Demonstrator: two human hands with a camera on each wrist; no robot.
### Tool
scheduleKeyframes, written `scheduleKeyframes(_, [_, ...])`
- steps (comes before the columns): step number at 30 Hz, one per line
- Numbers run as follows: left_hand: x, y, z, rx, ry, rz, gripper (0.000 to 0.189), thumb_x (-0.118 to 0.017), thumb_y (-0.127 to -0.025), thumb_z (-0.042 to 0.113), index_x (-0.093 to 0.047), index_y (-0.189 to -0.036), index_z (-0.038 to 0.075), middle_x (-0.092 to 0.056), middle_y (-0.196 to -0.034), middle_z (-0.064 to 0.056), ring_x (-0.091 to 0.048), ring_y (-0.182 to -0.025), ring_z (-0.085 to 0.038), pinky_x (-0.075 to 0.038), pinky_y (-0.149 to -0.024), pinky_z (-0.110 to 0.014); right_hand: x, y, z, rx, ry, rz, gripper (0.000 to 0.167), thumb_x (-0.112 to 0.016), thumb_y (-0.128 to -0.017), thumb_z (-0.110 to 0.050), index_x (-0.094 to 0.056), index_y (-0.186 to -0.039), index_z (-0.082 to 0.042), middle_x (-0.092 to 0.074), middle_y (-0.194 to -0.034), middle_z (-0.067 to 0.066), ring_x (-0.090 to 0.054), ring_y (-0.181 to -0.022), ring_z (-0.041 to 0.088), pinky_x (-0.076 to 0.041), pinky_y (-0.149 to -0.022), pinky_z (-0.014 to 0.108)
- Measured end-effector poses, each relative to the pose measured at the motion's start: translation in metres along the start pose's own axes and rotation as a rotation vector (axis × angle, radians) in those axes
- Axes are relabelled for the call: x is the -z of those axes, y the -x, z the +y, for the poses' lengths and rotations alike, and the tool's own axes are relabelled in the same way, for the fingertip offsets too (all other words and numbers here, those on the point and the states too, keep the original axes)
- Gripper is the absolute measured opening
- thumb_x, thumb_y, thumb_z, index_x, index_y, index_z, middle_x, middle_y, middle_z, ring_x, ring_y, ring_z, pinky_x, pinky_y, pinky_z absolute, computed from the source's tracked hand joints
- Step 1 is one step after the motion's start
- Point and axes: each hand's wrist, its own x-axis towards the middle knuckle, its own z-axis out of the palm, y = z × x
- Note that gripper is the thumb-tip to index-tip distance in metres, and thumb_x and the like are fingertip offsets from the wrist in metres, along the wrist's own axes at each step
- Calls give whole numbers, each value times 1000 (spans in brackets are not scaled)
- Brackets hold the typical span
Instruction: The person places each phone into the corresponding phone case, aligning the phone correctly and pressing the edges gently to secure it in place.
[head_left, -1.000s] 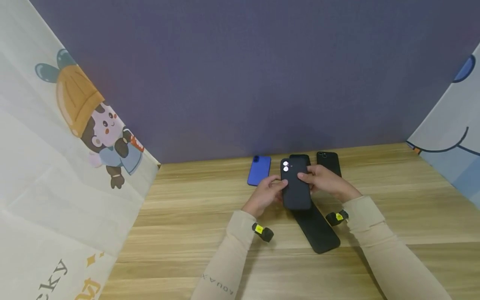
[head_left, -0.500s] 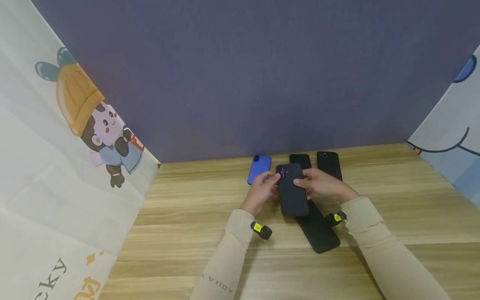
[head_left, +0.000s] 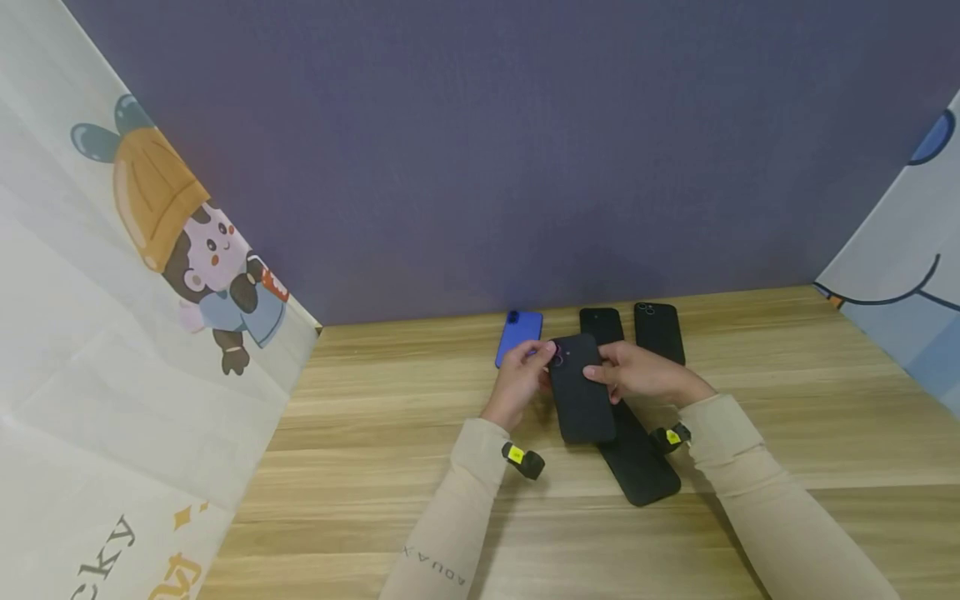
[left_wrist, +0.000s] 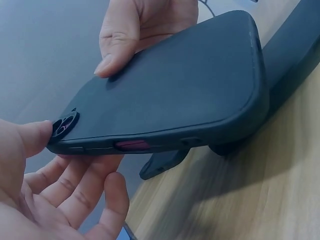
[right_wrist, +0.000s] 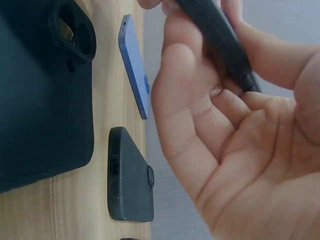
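Both hands hold a phone in a black case (head_left: 583,404), tilted above the table with its camera end toward the wall. Purple-pink shows through the side cutout in the left wrist view. My left hand (head_left: 517,379) pinches the camera corner, thumb beside the lens ring and fingers underneath. Across the opposite long edge, my right hand (head_left: 645,373) grips with its thumb on the back. Below lies a larger black phone case (head_left: 643,471), partly covered; its camera cutout shows in the right wrist view.
Near the wall lie a blue phone (head_left: 517,337), a black phone (head_left: 600,321) partly hidden by the held one, and another black phone (head_left: 660,333) at right. All sit on the wooden table (head_left: 375,467). Printed cloth (head_left: 112,375) hangs at left.
The held phone has come lower and nearer, slightly left, with its camera end turned left. The left thumb has shifted up from the side to the camera corner.
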Motion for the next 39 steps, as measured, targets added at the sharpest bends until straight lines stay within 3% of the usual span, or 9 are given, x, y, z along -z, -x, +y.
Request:
scheduleKeyframes(8, [-1,-1,1,-7,-13,14,28,-59,-105,25,-65,-110,-3,-72,-88,-6,-60,-62,-13,-57,-80,-54,0,0,1,10,16,-16,34,-56,-106,-21,-59,-122,9,-71,-88,9,-67,-76,22,-60,-70,38])
scheduleKeyframes(18, [-3,2,4,-4,-32,29,24,-57,-106,23,-65,-101,1,-68,-82,1,-61,-66,-16,-57,-80,-52,-1,0,2,18,28,-17,34,-55,-107,-23,-60,-122,7,-70,-89,8,-67,-76,21,-60,-72,39])
scheduleKeyframes(24, [-4,0,3,4,-38,48,23,-56,-106,20,-65,-99,1,-66,-82,2,-59,-68,-17,-57,-80,-50,-1,0,3,20,44,-9,29,-56,-106,-23,-60,-112,5,-64,-83,8,-65,-75,23,-60,-70,39])
scheduleKeyframes(28, [-3,0,2,0,-17,49,22,-56,-106,20,-65,-97,2,-66,-81,2,-59,-66,-15,-56,-83,-54,-1,0,3,21,39,-12,30,-56,-107,-22,-61,-117,6,-67,-86,8,-65,-76,22,-60,-70,37])
scheduleKeyframes(35, [-2,-1,2,10,30,25,20,-56,-106,19,-64,-93,5,-65,-80,5,-58,-65,-12,-55,-77,-44,0,0,3,19,40,-13,33,-55,-107,-24,-61,-120,6,-68,-87,8,-66,-77,22,-59,-71,37])
scheduleKeyframes(39, [-1,-1,3,19,56,14,18,-55,-106,17,-61,-92,7,-62,-79,5,-57,-65,-11,-53,-75,-39,0,-1,4,14,23,0,30,-55,-107,-27,-60,-112,2,-65,-84,6,-66,-77,22,-59,-72,39])
